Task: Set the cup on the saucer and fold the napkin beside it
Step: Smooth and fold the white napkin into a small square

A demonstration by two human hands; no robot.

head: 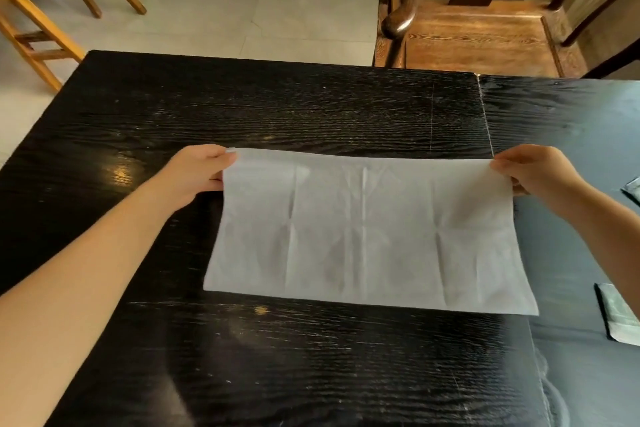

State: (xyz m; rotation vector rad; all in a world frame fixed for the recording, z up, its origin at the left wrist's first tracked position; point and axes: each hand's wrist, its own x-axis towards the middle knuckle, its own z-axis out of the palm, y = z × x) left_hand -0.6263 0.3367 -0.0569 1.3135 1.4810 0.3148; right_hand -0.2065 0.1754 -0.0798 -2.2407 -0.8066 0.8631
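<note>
Left forearm (86, 270): closest thing to the camera, bare, comes in from the near-left corner and reaches out across the surface.
Left hand (199, 172): pinching the far-left corner of the napkin (363, 232), thumb on top, fingers tucked under the paper.
Right hand (535, 168): same deal on the far-right corner, thumb and fingers clamped on the edge, arm coming in from the right.
Napkin: pale grey-white and opened out into a wide rectangle, sitting about mid-surface, a bit right of centre. Far edge is pulled straight between the two hands, near edge lies flat on the wood. Old crease lines run near-to-far, plus one going left-to-right. Can't tell if the far edge is lifted or touching.
Surface (277, 107): black wood with heavy grain, scuffed, shiny in spots. A seam runs near-to-far just past the napkin's right side.
Right edge: near packet (616, 319) and far packet (633, 190), both dark and cut off by the frame, lying right of the napkin and not touching it.
Far side: brown wooden armchair (485, 35) behind the surface on the right, light wooden chair (45, 35) on the far left, pale tiled floor (207, 10) between them.
</note>
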